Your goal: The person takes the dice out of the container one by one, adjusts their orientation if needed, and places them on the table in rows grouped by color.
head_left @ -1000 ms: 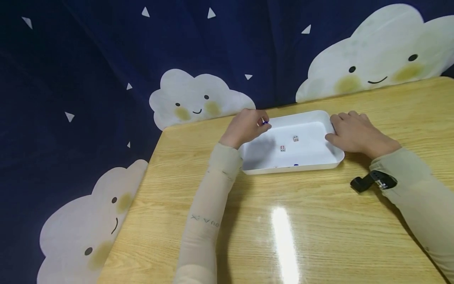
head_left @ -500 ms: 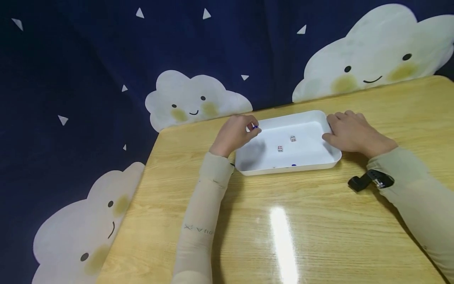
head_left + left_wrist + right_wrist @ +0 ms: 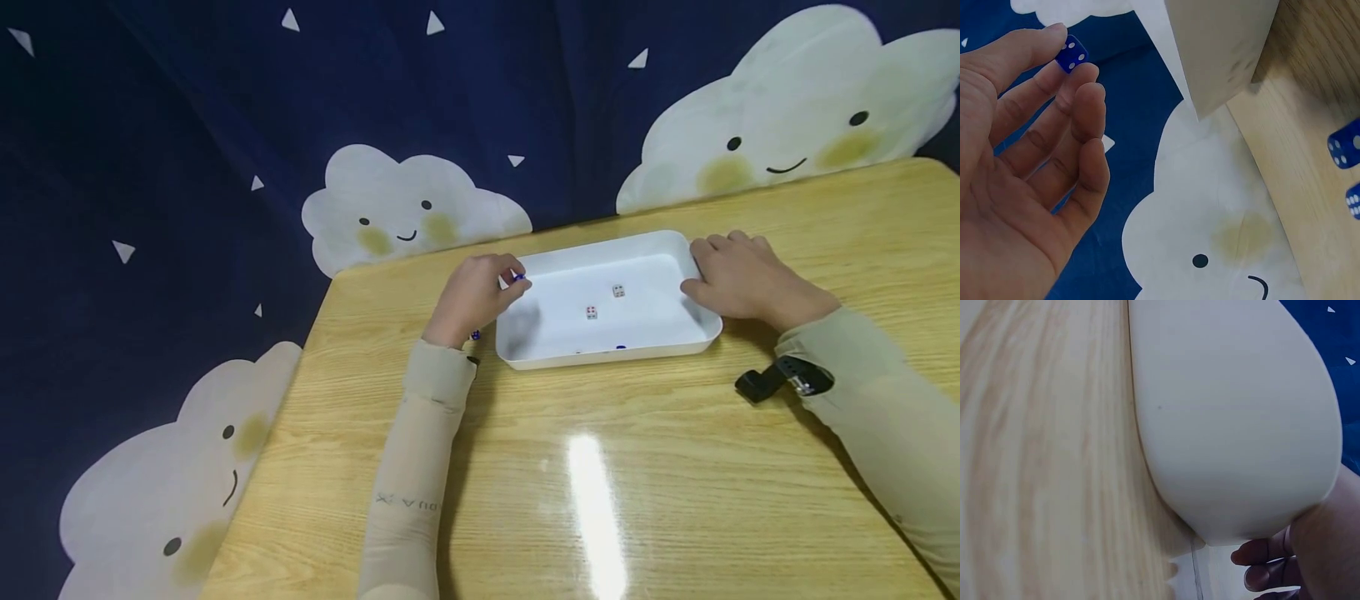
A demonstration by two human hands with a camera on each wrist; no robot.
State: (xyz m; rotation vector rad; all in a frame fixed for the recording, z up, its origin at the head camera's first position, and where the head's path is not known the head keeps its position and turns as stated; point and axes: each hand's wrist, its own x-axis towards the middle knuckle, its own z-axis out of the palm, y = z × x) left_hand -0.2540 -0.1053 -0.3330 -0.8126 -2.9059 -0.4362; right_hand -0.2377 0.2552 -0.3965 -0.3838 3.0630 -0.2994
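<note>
Nearest, a black strap (image 3: 795,379) sits at the right sleeve; its loose end is best kept off the tray. A little farther out on the counter (image 3: 375,375), just beside the left wrist, lie two blue dice (image 3: 1345,145), best seen in the left wrist view. The step in hand looks to be bringing a third one over to join them, so the wrist should swing wide enough not to knock the pair.

Ahead of and between the hands is the white tray (image 3: 615,252). Against its near wall a blue piece (image 3: 620,347) is mostly hidden. In the middle, two white dice (image 3: 591,312) lie apart, well away from both hands; they can probably be left alone.

The left hand (image 3: 478,290), at the tray's left end, pinches a blue die (image 3: 1074,54) between thumb and fingertips, aloft. That light grip suits so small a cube; the fingers should clear the rim, come down low and part gently, since a drop could make it roll.

The right hand (image 3: 738,279) grips the opposite end, thumb over the rim. Steady, light pressure should do; pulling might slide the dice about.

Beyond both hands hangs a navy curtain (image 3: 562,100) with printed clouds.
</note>
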